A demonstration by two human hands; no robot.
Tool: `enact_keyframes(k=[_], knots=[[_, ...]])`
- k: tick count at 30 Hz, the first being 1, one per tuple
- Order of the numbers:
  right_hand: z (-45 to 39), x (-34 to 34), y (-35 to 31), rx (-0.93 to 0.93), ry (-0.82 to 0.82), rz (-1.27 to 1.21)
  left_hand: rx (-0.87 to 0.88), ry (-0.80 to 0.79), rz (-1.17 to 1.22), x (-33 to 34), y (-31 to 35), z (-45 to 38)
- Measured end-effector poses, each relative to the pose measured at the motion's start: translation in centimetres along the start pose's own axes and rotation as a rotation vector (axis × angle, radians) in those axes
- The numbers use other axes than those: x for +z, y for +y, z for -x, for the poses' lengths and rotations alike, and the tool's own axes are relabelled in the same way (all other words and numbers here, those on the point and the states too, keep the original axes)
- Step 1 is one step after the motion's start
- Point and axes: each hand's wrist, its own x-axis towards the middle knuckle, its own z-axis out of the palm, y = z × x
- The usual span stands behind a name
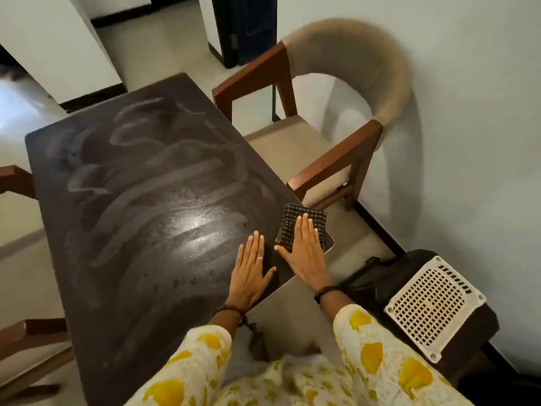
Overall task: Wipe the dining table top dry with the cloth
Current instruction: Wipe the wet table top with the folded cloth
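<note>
The dark dining table top [140,200] fills the middle of the view, streaked with wet smears and droplets. A folded dark checked cloth [304,216] lies at the table's near right corner. My right hand [304,253] rests flat on the cloth, fingers spread and pressing down. To its left, my left hand [251,271] lies flat and open on the bare table surface, holding nothing and apart from the cloth.
A wooden armchair [336,136] with a beige seat stands at the table's right side, close to the white wall. A dark box with a white perforated grille [430,306] sits on the floor at right. Wooden chair parts [17,180] show at the left edge.
</note>
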Motion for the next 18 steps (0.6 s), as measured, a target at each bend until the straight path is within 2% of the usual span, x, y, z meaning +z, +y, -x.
enact_keyframes(k=[4, 7, 10, 15, 18], knots=[[-2.2, -0.2, 0.0, 0.185, -0.142, -0.023, -0.062, -0.089, -0.008, 0.0, 0.4, -1.3], [-3.5, -0.2, -0.1, 0.219, -0.244, -0.018, -0.086, -0.171, 0.002, 0.7, 0.0, -2.1], [-4.3, 0.0, -0.2, 0.198, -0.266, 0.062, -0.130, -0.213, 0.000, 1.1, -0.2, -2.5], [-4.8, 0.3, 0.1, 0.087, -0.298, 0.300, -0.150, -0.150, 0.027, 1.0, -0.2, -2.8], [-5.8, -1.0, 0.7, 0.041, -0.305, 0.324, -0.188, -0.119, 0.072, 0.5, 0.4, -2.9]])
